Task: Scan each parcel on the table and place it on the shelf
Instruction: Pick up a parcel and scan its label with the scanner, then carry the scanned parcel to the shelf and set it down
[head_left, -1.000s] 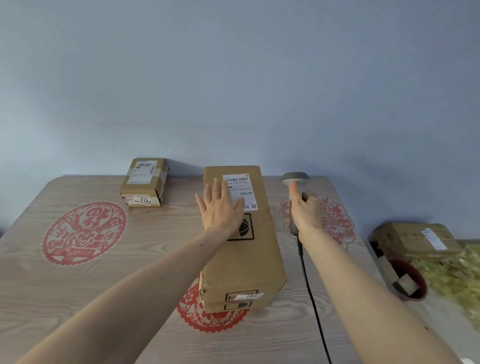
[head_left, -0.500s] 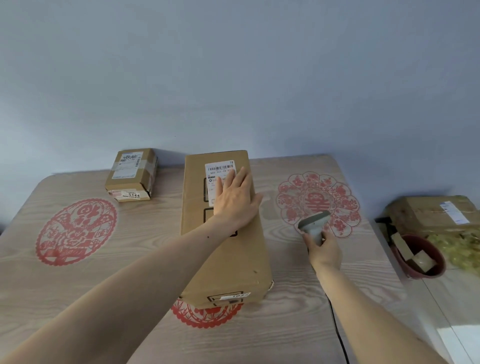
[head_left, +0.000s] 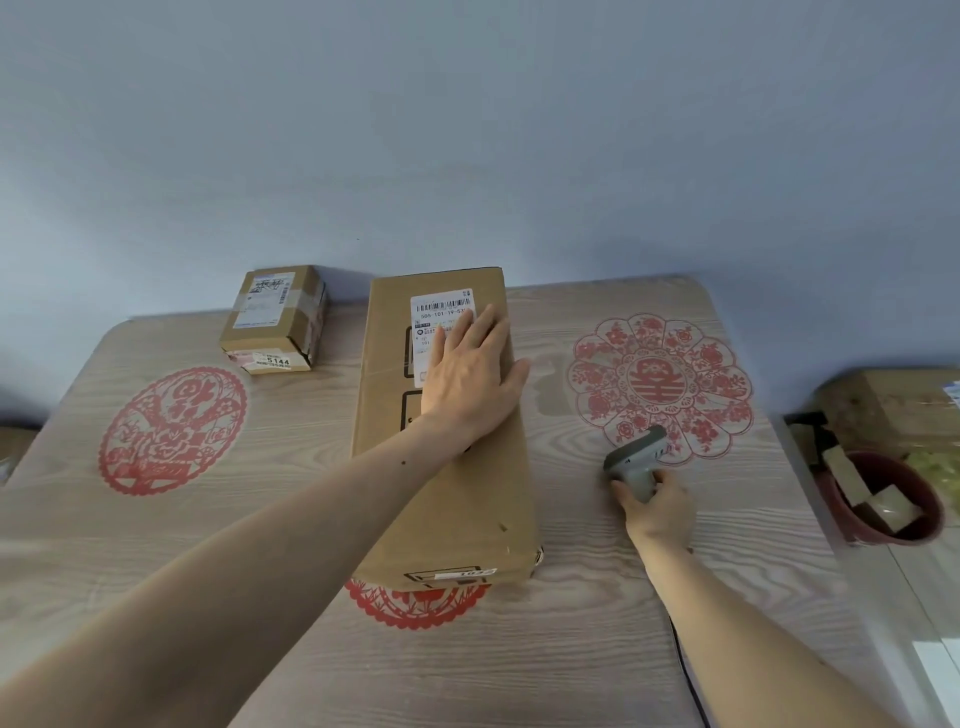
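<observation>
Head view, one entry: I logged a pale wood-grain table (head_left: 597, 649) against a plain blue-grey wall (head_left: 467, 130), its top bearing three red paper-cut motifs, one (head_left: 173, 431) at left, one (head_left: 660, 384) at right, one (head_left: 415, 605) partly under the long parcel (head_left: 457, 499). That parcel lay flat at the table's centre, label up; my left hand (head_left: 470, 379) rested on it, fingers spread flat, partly covering the label. A small parcel (head_left: 275, 317) sat near the far left edge, well apart. My right hand (head_left: 657, 512) was wrapped around the grey scanner (head_left: 639, 460), just right of the long parcel. Off the table's right side stood a dark red pot (head_left: 883, 519) and another box (head_left: 893, 405).
</observation>
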